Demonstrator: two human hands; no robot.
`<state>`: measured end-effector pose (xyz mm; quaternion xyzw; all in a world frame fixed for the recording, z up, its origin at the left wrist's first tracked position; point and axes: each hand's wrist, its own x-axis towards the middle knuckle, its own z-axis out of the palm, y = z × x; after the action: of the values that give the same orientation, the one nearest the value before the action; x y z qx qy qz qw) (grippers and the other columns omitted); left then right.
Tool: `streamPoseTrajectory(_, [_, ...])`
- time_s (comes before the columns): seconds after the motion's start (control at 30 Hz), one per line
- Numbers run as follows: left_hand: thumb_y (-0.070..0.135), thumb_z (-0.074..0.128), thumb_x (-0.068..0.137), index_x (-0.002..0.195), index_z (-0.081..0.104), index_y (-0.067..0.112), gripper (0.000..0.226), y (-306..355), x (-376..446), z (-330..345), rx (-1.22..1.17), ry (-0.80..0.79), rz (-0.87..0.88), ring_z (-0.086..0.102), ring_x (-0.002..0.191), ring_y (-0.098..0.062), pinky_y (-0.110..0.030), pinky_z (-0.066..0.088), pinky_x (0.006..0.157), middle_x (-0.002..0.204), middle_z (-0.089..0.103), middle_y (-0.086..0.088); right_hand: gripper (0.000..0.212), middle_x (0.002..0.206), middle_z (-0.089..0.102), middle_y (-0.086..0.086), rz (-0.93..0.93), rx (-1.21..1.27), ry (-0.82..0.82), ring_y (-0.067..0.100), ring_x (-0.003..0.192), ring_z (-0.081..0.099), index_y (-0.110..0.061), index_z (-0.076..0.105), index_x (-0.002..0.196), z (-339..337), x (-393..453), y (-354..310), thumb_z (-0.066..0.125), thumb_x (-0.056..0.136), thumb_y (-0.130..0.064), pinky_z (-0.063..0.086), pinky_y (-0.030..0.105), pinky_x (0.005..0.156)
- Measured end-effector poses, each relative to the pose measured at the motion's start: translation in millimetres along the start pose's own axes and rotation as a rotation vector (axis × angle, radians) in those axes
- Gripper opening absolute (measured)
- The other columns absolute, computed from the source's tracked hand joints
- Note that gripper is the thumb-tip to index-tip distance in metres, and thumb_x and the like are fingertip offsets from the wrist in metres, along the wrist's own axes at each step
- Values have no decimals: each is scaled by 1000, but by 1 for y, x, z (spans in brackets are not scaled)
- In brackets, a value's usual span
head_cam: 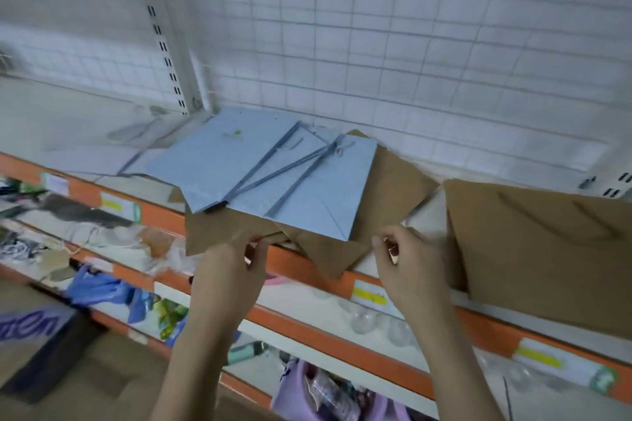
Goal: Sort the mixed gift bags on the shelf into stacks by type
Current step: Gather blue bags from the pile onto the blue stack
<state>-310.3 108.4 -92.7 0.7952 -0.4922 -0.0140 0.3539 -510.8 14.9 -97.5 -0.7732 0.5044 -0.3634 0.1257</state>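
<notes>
Both hands reach to the shelf (pixel 342 278) edge — the left hand (pixel 229 270) pinches a brown bag (pixel 219 232) under the blue bags (pixel 260 164), the right hand (pixel 403 260) curls by another — probably to pull brown ones out.

I have one view only, from a wide-angle camera on the person's head. It looks forward and steeply down, tilted, at the top shelf (pixel 393 270) from close range. Behind the shelf stands a white wire-grid back panel (pixel 410 44); below it, lower shelves (pixel 307 335) slope away. Both forearms reach up from the bottom edge.
</notes>
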Motion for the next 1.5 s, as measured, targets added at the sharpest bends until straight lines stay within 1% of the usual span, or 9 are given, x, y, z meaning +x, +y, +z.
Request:
streamPoseTrajectory(0.13, [16,55,89,89,67,11,13,-21,21,-5,-25,23,-31,49,46,-8,-18,30,45,55,51,10,15,88,67,5,6,37,-44,21,84,61,-11,64,96,19,23,-19,55,90,-21,49,35,72])
streamPoseTrajectory(0.27, [16,55,89,95,68,11,14,-31,53,-12,-2,112,-48,56,67,-23,-20,32,51,76,64,-4,20,94,67,3,9,73,-36,16,84,59,-12,64,104,40,54,-32,54,91,-25,46,28,71])
streamPoseTrajectory(0.6, [16,56,89,93,69,5,17,-84,133,-20,46,240,-90,57,81,-26,-28,38,71,90,68,-10,21,96,63,3,-75,119,-57,11,84,55,-10,63,104,88,106,-63,52,93,-24,46,25,74])
streamPoseTrajectory(0.73, [13,60,86,95,71,3,17,-117,166,-17,105,230,-74,57,94,-41,-45,45,84,102,65,-20,21,93,63,4,-32,97,-64,17,85,58,-8,63,103,108,113,-71,53,93,-23,49,30,74])
streamPoseTrajectory(0.9, [38,59,85,128,52,13,50,-143,215,-20,205,1,-240,40,123,-41,-46,30,103,133,47,-20,17,87,63,6,46,27,3,19,83,58,-7,65,99,127,119,-87,55,91,-20,49,32,73])
streamPoseTrajectory(1.03, [47,63,81,136,36,10,71,-157,244,-25,128,-276,-217,45,121,-40,-45,38,97,133,48,-23,18,88,63,4,153,-52,77,16,82,55,-8,65,98,137,114,-100,54,92,-20,41,23,69])
streamPoseTrajectory(1.23, [47,73,71,133,38,1,84,-171,262,-28,-94,-364,-229,43,124,-36,-40,36,97,137,43,-20,16,85,62,5,267,-166,120,20,80,54,-10,64,94,151,95,-121,53,92,-22,41,28,68])
streamPoseTrajectory(1.4, [59,79,53,109,58,3,83,-182,271,-27,-199,-365,-169,57,101,-31,-40,48,81,112,62,-12,17,80,58,1,346,-193,137,17,75,52,-10,62,92,150,81,-136,52,93,-23,38,26,68])
streamPoseTrajectory(1.5, [43,87,53,109,56,3,76,-182,276,-33,-336,-335,-192,59,99,-26,-37,49,77,110,62,-8,17,78,59,3,391,-211,121,17,72,53,-11,60,88,151,79,-145,51,93,-25,38,26,65])
